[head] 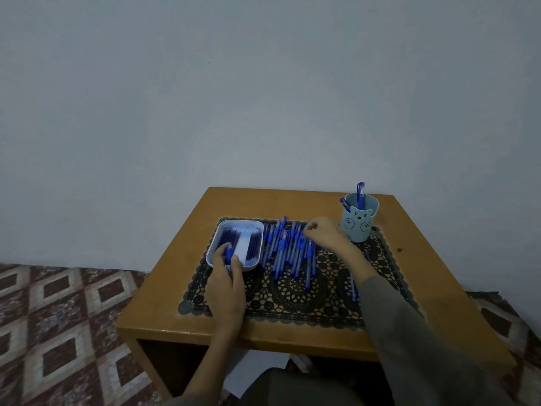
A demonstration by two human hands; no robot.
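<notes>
A blue pen (228, 254) is pinched by the left hand (228, 281) at the near rim of the white tray (237, 223), where refills (253, 244) lie. Right of the tray, the right hand (323, 232) is curled over the pen pile (288, 253); whether anything is held there cannot be told. Open lace mat (292, 300) is left nearer than the tray. A bear cup (359, 221) stands far right of the tray on the worktop (164, 291).

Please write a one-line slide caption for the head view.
Left hand grips a blue pen at the white tray; right hand reaches into the pen pile.
</notes>
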